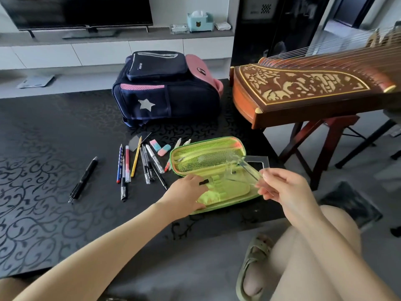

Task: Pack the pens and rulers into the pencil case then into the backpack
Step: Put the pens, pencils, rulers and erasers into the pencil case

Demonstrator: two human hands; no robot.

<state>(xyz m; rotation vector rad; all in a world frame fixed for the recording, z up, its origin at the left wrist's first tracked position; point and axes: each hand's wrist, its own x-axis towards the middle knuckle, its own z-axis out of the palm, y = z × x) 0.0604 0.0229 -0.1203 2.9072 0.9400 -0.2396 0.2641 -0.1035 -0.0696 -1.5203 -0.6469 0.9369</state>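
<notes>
One open green case (208, 158) lies on the tabletop (54, 148). My right hand (282, 187) pinches clear rulers (245, 170) in its fingers over it; they overlap, so I can't count them. My left hand (186, 192) rests on the case, fingers relaxed. Leftward lie roughly nine bunched pens (136, 164) and two erasers (159, 147). Beyond is one backpack (167, 90).

Lime-green pencil case (201, 158) lies open and flat, near centre. The clear rulers (247, 170) tilt across its right end. Loose pens (141, 164) lie left of it, one black pen (83, 180) farther left. Navy-and-pink backpack (167, 90) sits beyond.
</notes>
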